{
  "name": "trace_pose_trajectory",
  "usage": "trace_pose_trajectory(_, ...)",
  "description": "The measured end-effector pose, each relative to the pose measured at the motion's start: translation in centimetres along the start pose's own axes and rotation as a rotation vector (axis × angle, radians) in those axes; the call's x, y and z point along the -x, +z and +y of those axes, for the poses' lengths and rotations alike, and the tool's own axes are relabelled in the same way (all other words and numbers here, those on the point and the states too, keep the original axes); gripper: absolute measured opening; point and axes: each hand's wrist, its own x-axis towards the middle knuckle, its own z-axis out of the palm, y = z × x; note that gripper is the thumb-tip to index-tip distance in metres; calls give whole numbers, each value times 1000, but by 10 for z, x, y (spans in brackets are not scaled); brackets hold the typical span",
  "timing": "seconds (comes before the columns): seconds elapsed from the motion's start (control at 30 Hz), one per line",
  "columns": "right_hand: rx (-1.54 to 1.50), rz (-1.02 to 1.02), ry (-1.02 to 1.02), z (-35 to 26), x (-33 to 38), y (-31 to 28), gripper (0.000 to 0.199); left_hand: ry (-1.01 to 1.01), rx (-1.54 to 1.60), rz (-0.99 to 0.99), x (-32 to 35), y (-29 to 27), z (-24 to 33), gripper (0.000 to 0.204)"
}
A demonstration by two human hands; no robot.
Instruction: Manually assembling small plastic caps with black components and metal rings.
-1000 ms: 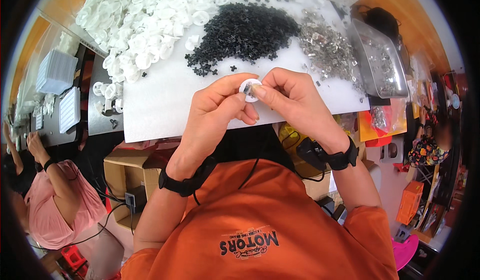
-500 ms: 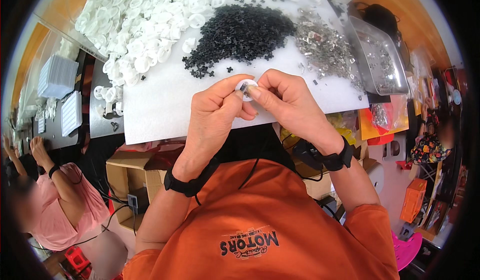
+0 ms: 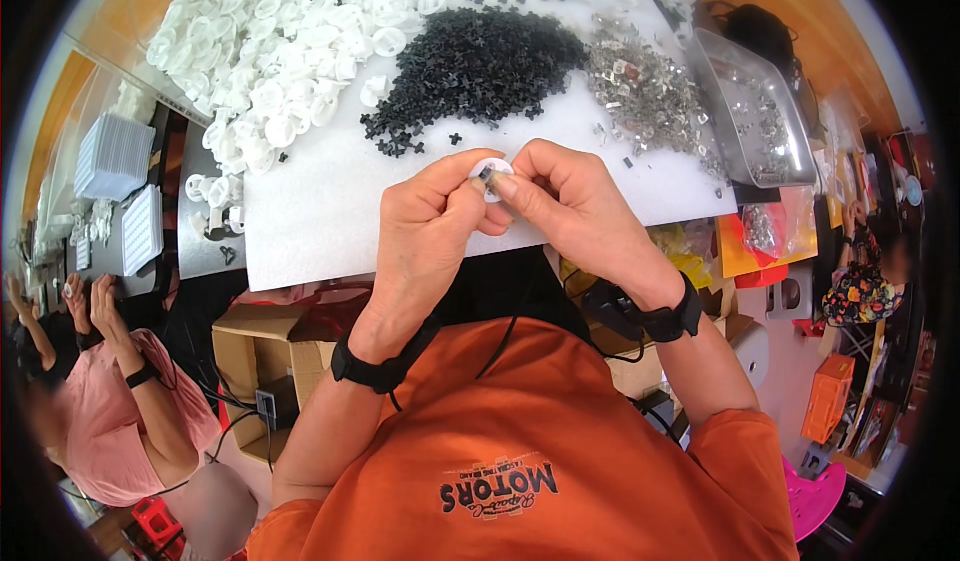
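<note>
My left hand (image 3: 425, 226) is closed narrow, thumb and forefinger pinching the small white round cap (image 3: 492, 177) by its left edge, so the cap sits up between both hands, just above the near edge of the white sheet (image 3: 320, 221). My right hand (image 3: 570, 211) closes in from the right, its fingertips (image 3: 505, 187) pinched tight on a small dark piece (image 3: 486, 173) that sits on the cap's face. The cap's flat face turns up toward me. Both hands touch it; neither is farther off. Beyond them lie the black pile (image 3: 475, 61), the white caps (image 3: 290, 51) to the left and the metal bits (image 3: 645, 86) to the right.
</note>
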Motion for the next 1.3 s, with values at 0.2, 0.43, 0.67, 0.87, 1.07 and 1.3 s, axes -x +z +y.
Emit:
trace_pose_trajectory(0.2,-13,8,-18,3,0,2,21,25,-12,8,1,1,-1,25)
trace_pose_trajectory(0.43,-103,-23,9,1,1,-1,20,14,36,-26,2,-1,1,24)
trace_pose_trajectory(0.67,-84,-29,27,2,1,0,19,16,7,-28,0,-2,-2,23)
trace_pose_trajectory(0.87,-92,-28,3,-2,1,-2,19,16,24,-55,3,-5,2,24)
trace_pose_trajectory(1.07,-141,-100,54,-7,1,-5,19,14,56,-86,4,-7,0,27)
trace_pose_trajectory(1.3,-83,-29,-27,5,2,1,19,18,38,-42,3,-5,0,25)
